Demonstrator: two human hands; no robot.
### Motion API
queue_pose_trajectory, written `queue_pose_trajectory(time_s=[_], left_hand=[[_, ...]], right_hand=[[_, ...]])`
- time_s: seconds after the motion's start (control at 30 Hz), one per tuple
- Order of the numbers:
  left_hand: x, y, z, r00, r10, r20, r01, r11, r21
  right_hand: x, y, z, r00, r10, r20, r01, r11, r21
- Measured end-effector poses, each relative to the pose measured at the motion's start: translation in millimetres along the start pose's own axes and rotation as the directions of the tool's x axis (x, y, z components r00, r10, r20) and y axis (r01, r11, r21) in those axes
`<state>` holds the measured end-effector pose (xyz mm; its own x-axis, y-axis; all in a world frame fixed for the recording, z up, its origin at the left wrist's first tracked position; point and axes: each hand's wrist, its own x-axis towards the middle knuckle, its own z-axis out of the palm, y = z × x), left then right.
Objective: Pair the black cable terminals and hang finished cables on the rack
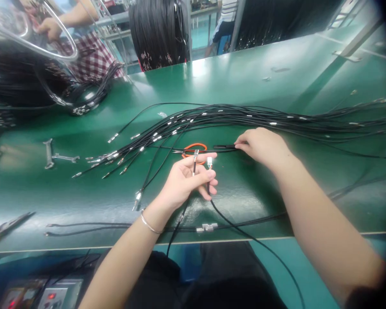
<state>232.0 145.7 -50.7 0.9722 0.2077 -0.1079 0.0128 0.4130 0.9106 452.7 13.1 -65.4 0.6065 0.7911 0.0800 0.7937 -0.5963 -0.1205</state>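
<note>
Two black cables (215, 207) sit in the left hand (183, 182), its fingers curled around them; their ends look already fitted, one with a white connector (209, 161), one with a shiny connector (196, 153), yet stand apart, unjoined. Toward two o'clock, the right hand (260, 146) pinches a dark strip (223, 146), fingertips together. At twelve o'clock, a cable bundle (241, 113) crosses the counter (116, 199).

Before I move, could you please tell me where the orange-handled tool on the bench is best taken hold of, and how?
Probably pinch the orange-handled tool by its far handle, reaching down from above on the far side: its metal tips point left, and the left hand hides part of its near side.
</note>
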Motion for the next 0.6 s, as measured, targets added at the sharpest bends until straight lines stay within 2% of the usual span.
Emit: queue_pose_trajectory(time_s=[0.1,0.17,0.23,0.27,0.3,0.33,0.37,0.4,0.43,0.47,0.53,0.6], left_hand=[[0,-1,0.6,0.999,0.0,-0.032,0.0,1.0,0.023],[0,-1,1.6,0.999,-0.004,-0.054,0.006,1.0,0.03],[0,-1,2.7,0.998,-0.007,-0.065,0.008,1.0,0.022],[-1,-1,3.1,0.998,-0.006,-0.066,0.007,1.0,0.011],[-1,-1,3.6,0.998,-0.005,-0.063,0.005,1.0,-0.004],[-1,-1,3.9,0.998,-0.001,-0.06,-0.001,1.0,-0.02],[-2,-1,4.1,0.998,0.005,-0.055,-0.007,0.999,-0.036],[-2,-1,4.4,0.999,0.012,-0.052,-0.015,0.999,-0.049],[-2,-1,4.6,0.998,0.02,-0.053,-0.023,0.998,-0.058],[-2,-2,4.8,0.998,0.027,-0.058,-0.031,0.998,-0.061],[-1,-2,5.4,0.996,0.041,-0.078,-0.046,0.997,-0.059],[0,-3,6.2,0.993,0.051,-0.103,-0.056,0.997,-0.047]], right_hand=[[-2,0,-1,0.999,-0.035,0.017,0.036,0.998,-0.059],[-3,-3,-1,0.999,-0.04,-0.03,0.039,0.999,-0.037],[-3,-12,-2,0.985,0.018,-0.169,0.0,0.994,0.106],[-3,-18,-4,0.96,0.068,-0.271,0.002,0.968,0.25],[-3,-24,-5,0.918,0.143,-0.37,0.033,0.902,0.43],[-4,-31,-7,0.876,0.231,-0.424,0.091,0.783,0.615],[-4,-37,-9,0.853,0.31,-0.42,0.153,0.62,0.769],[-5,-43,-11,0.859,0.357,-0.368,0.191,0.442,0.876],[-7,-49,-13,0.883,0.367,-0.292,0.194,0.281,0.94],[-10,-53,-15,0.912,0.344,-0.222,0.175,0.161,0.971],[-18,-62,-19,0.944,0.288,-0.159,0.149,0.056,0.987],[-28,-69,-21,0.948,0.269,-0.167,0.167,0.026,0.986]])
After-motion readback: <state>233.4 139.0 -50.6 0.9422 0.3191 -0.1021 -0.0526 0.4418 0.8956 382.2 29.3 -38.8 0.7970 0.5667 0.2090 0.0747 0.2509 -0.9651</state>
